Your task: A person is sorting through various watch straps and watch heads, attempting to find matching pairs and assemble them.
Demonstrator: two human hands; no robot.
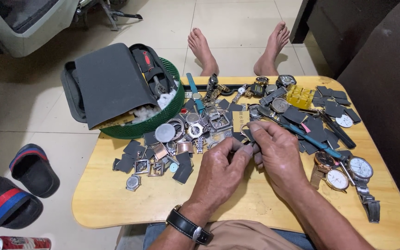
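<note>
Over the middle of the wooden counter [116, 203], the left hand [221, 169] and right hand [276, 153] meet fingertip to fingertip, both pinched shut on a small metal ring [245, 127], hard to make out, just beside the heap of watch parts [195, 132].

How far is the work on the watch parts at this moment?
Done: three whole watches lie together at the right of the wooden table. In hand: left hand and right hand pinch a small part I cannot identify. Left: a heap of loose cases lies unsorted.
</note>
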